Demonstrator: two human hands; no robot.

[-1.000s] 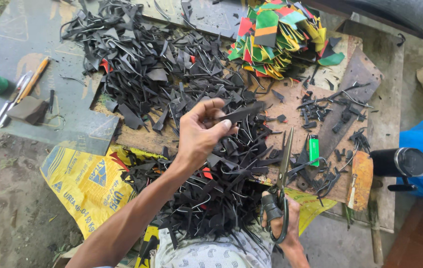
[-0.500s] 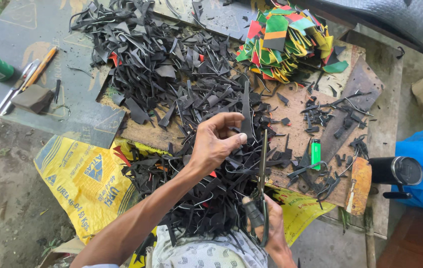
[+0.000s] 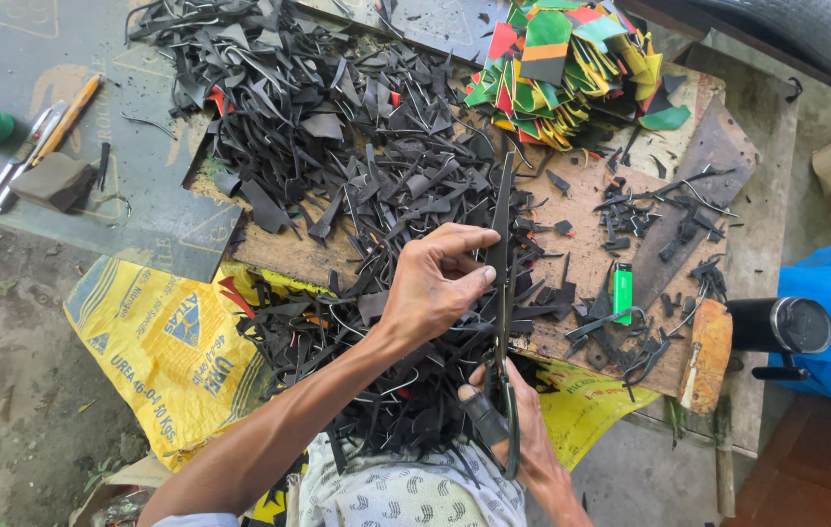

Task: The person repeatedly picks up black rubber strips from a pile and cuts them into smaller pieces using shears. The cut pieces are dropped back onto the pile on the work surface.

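**Cutting a black strip with scissors over a heap of scraps**

So the left hand (image 3: 435, 288) is pinching a long black strip (image 3: 501, 210), fingers (image 3: 469, 237) clamped together on its lower part and holding it more or less upright, top end pointing away from the person. The right hand (image 3: 518, 429) is gripping a pair of scissors (image 3: 505, 361) right below, fingers wrapped through the handles, and the blades are running up along the strip just beside the left thumb. Can't really tell whether the blades are biting into it or only lying against it.

Everything's happening over a wooden surface (image 3: 586, 259) that's buried in a big pile of black offcuts (image 3: 337, 146). A stack of colourful pieces (image 3: 562, 68) in green, yellow and red is sitting at the far side. A green lighter (image 3: 622, 293) is lying on the board near the strip, and a yellow sack (image 3: 157, 342) is spreading out below on the left. A black flask (image 3: 776, 327) is lying off to the right.
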